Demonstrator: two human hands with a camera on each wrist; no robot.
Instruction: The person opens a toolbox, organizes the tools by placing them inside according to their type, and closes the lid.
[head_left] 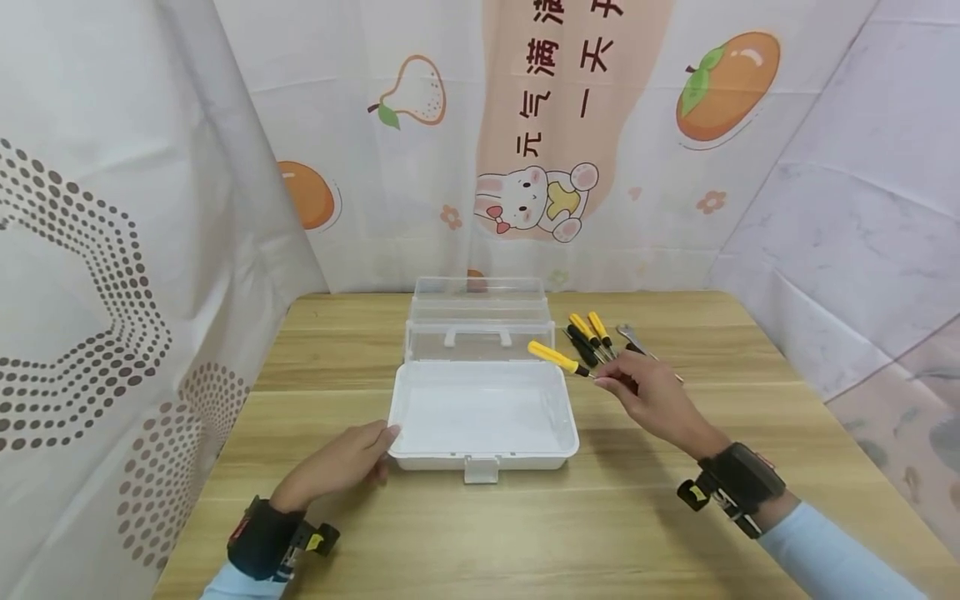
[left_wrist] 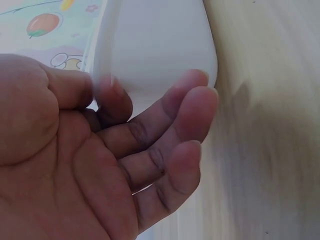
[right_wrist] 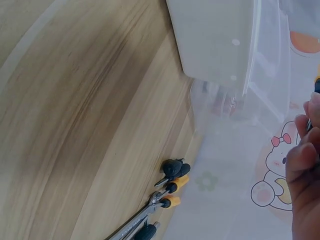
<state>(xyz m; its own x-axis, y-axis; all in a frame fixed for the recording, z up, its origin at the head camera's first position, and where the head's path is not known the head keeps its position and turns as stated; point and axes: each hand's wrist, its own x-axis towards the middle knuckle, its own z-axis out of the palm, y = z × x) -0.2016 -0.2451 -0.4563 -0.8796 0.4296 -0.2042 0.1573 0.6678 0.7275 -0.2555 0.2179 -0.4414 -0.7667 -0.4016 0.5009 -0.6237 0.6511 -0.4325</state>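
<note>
A white plastic toolbox (head_left: 483, 408) stands on the table, its clear lid (head_left: 480, 321) tipped back behind it. At its left front corner my left hand (head_left: 348, 458) pinches the rim, thumb on top; the other fingers curve beside the outer wall (left_wrist: 155, 50). My right hand (head_left: 656, 396) pinches a yellow-and-black screwdriver (head_left: 553, 357) by its metal shaft, handle pointing left over the box's right back corner. In the right wrist view, my right hand (right_wrist: 305, 160) shows only at the right edge, with most of the screwdriver out of frame.
Beyond the right hand lie two yellow-handled screwdrivers (head_left: 585, 327), black-handled tools (head_left: 581, 343) and a metal wrench (head_left: 633, 337). The right wrist view shows this group of tools (right_wrist: 172, 185) near the table's back edge. Printed curtains (head_left: 375, 208) hang behind the wooden table (head_left: 330, 358).
</note>
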